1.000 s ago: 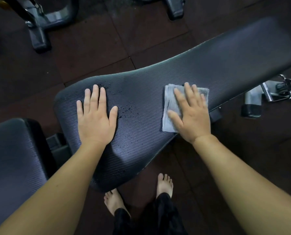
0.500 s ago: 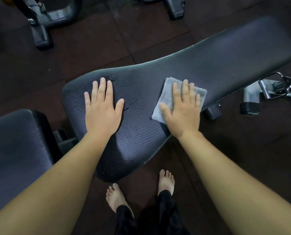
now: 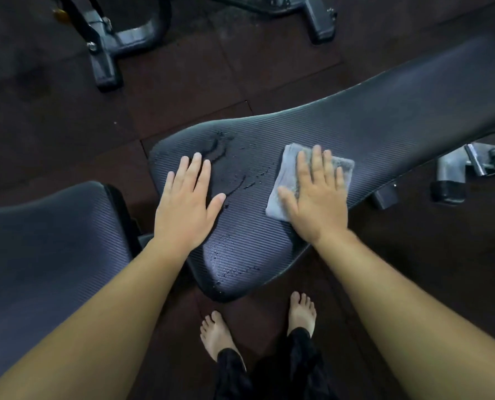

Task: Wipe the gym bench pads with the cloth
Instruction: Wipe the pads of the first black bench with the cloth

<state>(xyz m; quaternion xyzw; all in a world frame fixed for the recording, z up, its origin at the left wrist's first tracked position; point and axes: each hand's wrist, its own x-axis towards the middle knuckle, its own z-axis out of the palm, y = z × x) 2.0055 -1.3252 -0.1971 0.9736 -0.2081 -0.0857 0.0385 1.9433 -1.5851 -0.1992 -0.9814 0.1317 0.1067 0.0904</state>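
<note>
A long black ribbed back pad (image 3: 384,128) runs from the middle of the view to the upper right. Water droplets and wet streaks lie on it between my hands. A folded grey cloth (image 3: 286,174) lies on the pad, and my right hand (image 3: 315,197) presses flat on it with straight fingers. My left hand (image 3: 188,200) rests flat on the pad's wide near end, left of the wet patch. A second black pad, the seat pad (image 3: 47,243), sits at the lower left.
Grey metal bench legs (image 3: 451,174) stand under the pad at the right. Another machine's frame and feet (image 3: 107,53) stand on the dark rubber floor tiles (image 3: 188,76) at the top. My bare feet (image 3: 301,313) stand on the floor below the pad.
My right hand has slid the cloth left along the pad toward the wet patch. The view has shifted, so the bench now sits further right.
</note>
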